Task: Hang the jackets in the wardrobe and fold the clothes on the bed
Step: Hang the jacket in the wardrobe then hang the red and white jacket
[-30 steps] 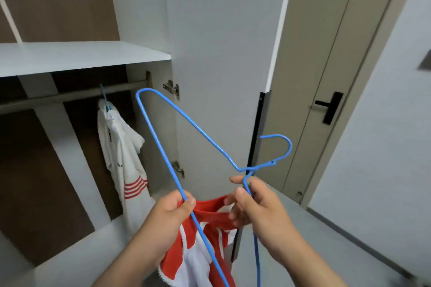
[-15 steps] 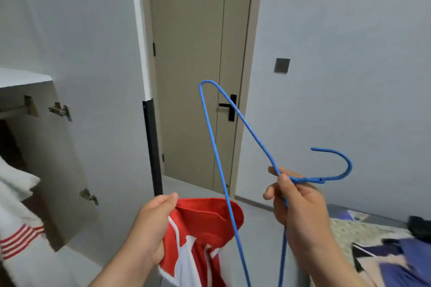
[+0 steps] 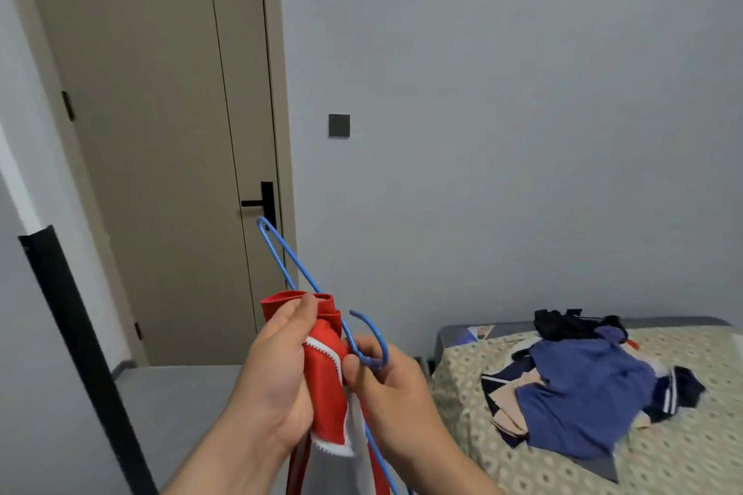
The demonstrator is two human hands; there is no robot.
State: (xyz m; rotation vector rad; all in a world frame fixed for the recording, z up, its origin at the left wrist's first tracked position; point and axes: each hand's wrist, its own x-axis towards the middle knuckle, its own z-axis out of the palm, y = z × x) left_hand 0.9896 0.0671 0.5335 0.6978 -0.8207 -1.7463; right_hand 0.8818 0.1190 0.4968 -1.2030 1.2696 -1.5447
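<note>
Left of the bed (image 3: pixel 663 450), the left hand (image 3: pixel 277 374) is gripping the red jacket (image 3: pixel 325 382) by its collar while the right hand (image 3: pixel 386 386) is pinching the blue hanger (image 3: pixel 289 257) beside it, apparently to thread it in.

No readable text, label, brand or number could be made out anywhere. A printed item (image 3: pixel 479 332) was seen at the head of the bed (image 3: pixel 683 450), but anything on it was way too small and blurry.
</note>
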